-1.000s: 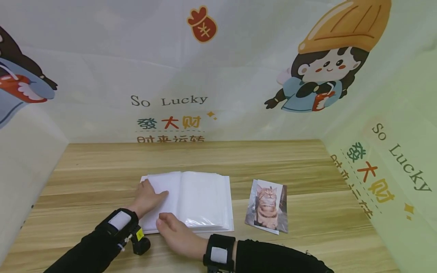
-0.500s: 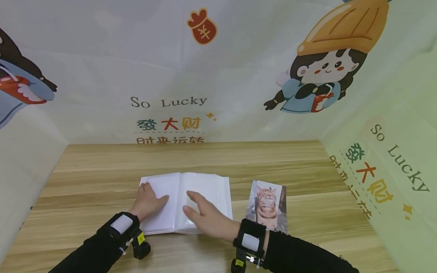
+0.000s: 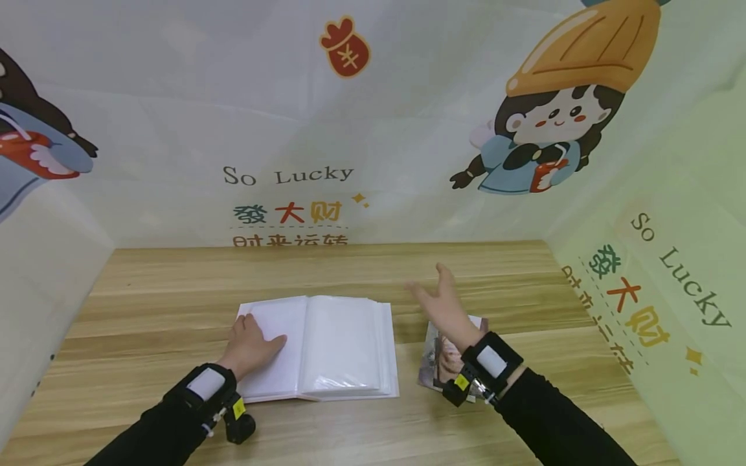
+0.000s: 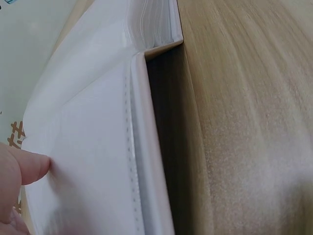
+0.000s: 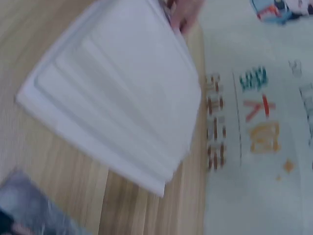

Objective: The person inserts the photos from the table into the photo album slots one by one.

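A white photo album [image 3: 344, 343] lies spread on the wooden table, its right side a thick stack of clear sleeves. My left hand [image 3: 250, 346] rests flat on its left page, thumb [image 4: 36, 166] pressing the surface. In the left wrist view a dark gap shows beneath the raised inner edge of the left cover. My right hand [image 3: 445, 310] hovers right of the album with thumb and fingers spread, holding nothing. Below it lie a few loose photos [image 3: 429, 362], the top one a cat picture partly covered by hand and wrist.
Bare wooden table [image 3: 175, 285] surrounds the album. A white printed sheet [image 3: 280, 97] stands as a wall at the back and along both sides. Each wrist carries a strapped black camera, the right one [image 3: 456, 388] overlapping the photos in the head view.
My right hand has swept from the album's lower left, across its pages, to above the photos at the right. The left hand stays on the left page.
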`<state>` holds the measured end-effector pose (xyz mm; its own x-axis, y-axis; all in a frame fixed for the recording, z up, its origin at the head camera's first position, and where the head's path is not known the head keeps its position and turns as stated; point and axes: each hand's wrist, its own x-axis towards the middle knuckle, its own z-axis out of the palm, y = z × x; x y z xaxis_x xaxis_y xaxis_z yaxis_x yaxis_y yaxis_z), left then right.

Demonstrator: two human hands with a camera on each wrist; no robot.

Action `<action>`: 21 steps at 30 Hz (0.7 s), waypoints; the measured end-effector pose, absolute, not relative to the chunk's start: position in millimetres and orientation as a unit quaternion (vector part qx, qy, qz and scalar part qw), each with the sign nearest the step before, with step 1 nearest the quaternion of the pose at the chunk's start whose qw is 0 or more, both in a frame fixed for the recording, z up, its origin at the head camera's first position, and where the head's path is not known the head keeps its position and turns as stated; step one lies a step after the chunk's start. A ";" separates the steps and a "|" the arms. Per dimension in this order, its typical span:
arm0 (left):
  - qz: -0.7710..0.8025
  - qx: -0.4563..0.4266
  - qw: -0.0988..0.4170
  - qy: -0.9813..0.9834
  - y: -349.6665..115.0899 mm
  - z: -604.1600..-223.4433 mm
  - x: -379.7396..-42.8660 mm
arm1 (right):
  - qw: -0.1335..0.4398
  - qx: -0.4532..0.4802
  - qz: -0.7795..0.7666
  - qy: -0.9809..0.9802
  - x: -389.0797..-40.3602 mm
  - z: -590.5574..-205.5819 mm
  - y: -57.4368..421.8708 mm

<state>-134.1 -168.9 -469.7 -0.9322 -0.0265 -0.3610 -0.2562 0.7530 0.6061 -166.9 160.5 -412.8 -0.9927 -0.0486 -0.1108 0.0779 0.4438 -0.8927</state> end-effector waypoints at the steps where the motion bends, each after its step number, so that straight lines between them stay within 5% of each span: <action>1: 0.343 -0.079 0.168 0.921 -169.3 -470.6 -134.1 | 0.052 0.026 -0.524 0.850 -170.6 -415.1 168.5; 9: 0.343 -0.084 0.168 0.921 -171.1 -473.4 -133.8 | 0.049 0.160 -0.515 0.841 -179.8 -438.5 224.2; 21: 0.339 -0.084 0.173 0.921 -171.3 -473.5 -134.7 | 0.037 0.228 -0.417 0.879 -170.3 -470.6 258.5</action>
<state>-134.7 -171.3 -473.5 -0.9258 -0.0365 -0.3763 -0.2719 0.7558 0.5957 -170.3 258.5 -470.6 -0.8937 0.3692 -0.2551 0.4312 0.5493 -0.7158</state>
